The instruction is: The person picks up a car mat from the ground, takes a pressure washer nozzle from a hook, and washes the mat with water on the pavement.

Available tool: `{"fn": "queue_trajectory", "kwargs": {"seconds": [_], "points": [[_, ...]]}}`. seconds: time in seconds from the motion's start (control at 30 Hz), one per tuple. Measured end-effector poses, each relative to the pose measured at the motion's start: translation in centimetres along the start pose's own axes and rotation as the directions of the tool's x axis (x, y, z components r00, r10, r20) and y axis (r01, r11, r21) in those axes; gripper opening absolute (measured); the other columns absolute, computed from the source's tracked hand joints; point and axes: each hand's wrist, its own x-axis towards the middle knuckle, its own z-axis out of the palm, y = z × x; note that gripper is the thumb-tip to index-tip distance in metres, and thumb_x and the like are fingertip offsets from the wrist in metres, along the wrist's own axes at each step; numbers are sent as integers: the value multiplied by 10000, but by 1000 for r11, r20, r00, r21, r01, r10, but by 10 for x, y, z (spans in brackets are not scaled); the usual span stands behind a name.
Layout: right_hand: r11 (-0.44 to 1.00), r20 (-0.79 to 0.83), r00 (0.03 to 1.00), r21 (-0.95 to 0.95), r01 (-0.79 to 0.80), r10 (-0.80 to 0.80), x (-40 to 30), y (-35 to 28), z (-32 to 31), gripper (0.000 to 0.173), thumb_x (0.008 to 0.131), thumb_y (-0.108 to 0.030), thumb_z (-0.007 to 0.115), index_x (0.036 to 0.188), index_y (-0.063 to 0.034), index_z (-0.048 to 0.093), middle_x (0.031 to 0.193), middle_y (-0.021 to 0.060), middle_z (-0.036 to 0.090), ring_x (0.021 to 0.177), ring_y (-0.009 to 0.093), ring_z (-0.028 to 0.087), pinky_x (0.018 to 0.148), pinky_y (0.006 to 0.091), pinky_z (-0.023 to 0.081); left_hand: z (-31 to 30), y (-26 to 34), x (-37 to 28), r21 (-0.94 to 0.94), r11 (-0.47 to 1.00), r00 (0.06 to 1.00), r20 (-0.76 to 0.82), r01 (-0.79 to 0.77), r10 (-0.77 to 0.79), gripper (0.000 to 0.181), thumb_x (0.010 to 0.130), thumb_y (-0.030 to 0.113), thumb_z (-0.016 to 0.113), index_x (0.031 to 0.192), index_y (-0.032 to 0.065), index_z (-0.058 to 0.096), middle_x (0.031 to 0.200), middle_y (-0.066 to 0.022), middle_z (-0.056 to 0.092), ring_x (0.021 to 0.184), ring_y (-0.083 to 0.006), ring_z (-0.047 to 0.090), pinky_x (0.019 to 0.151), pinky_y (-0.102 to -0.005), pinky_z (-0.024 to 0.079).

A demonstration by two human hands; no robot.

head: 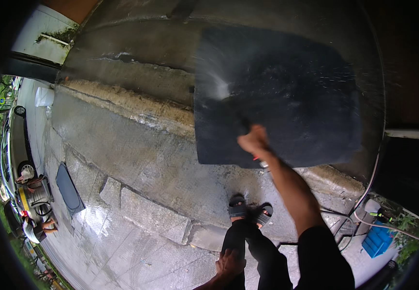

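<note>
A large dark mat lies across a raised concrete edge and the wet ground beyond it. Over its near part my right hand is closed on a dark, motion-blurred handle, which looks like a spray gun. White water spray strikes the mat's left part, and droplets fly to the right. My left hand rests on my leg, just above the knee, with no object visible in it. A red band and a watch sit on my right wrist.
Hoses run along the right, near a blue plastic crate. A smaller dark panel lies on the paving at left. Beyond are a white bucket, a parked car and another person. A broken concrete kerb crosses the ground.
</note>
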Motion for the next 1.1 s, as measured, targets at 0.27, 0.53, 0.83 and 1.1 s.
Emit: {"fn": "queue_trajectory", "kwargs": {"seconds": [0.27,0.53,0.83,1.1], "points": [[958,25,990,247,-142,140,49,19,-36,151,776,-121,658,789,20,714,734,158,727,633,250,711,585,345,557,-22,-5,4,-118,993,998,-54,19,-26,266,793,288,672,989,108,679,1115,-152,635,1133,-460,580,843,-628,536],[958,-84,985,258,-127,153,68,5,-51,290,796,-123,661,1049,-6,740,883,183,759,833,311,762,701,378,588,-32,-7,12,-160,986,995,-76,49,-62,268,800,282,668,998,105,691,1130,-148,646,1139,-432,584,864,-592,534],[953,26,969,175,-246,245,81,-34,-47,300,778,-107,652,1066,-43,711,1062,167,743,987,300,727,880,397,561,-55,12,24,-132,987,996,17,93,-91,289,831,315,665,1053,136,711,1168,-132,655,1159,-418,584,924,-565,518],[998,36,998,-32,-46,48,87,-54,-48,316,755,-130,656,1046,-18,709,1066,226,728,1048,320,712,918,402,555,-46,36,34,-111,988,994,-20,103,-106,272,815,309,674,1024,138,716,1133,-128,675,1158,-409,592,927,-548,522]]}}
